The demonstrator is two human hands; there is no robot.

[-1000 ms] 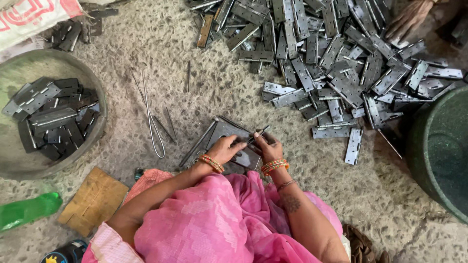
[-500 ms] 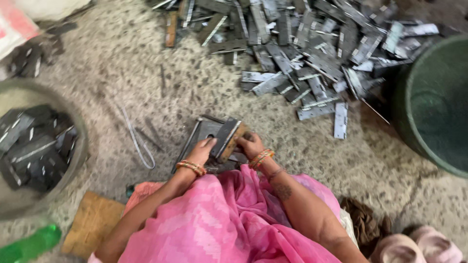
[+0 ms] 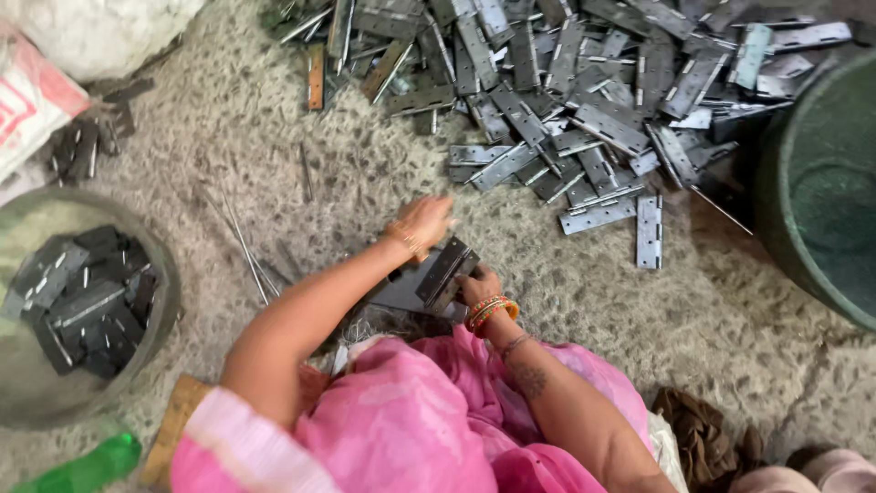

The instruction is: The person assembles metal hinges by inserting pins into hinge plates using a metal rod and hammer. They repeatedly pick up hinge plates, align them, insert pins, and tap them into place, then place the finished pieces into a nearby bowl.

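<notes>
My right hand (image 3: 476, 287) grips a grey metal hinge plate (image 3: 442, 271) that rests on a dark flat plate (image 3: 408, 294) just in front of my pink-clad lap. My left hand (image 3: 422, 222) is stretched forward over the floor, blurred, fingers curled loosely, just above and left of the hinge; I cannot tell whether it holds anything. A big heap of grey metal hinges (image 3: 566, 82) lies farther out, its nearest pieces (image 3: 497, 164) a short way beyond my left hand.
A round basin (image 3: 23, 365) with dark hinge parts stands at the left. A dark green tub (image 3: 817, 192) sits at the right. Thin metal rods (image 3: 245, 242) lie on the floor. A green bottle (image 3: 87, 467) and a wooden block (image 3: 173, 424) are at lower left.
My left hand has let go of the hinge and reached forward toward the heap. The right hand stays on the hinge. The camera has shifted, so the heap appears closer.
</notes>
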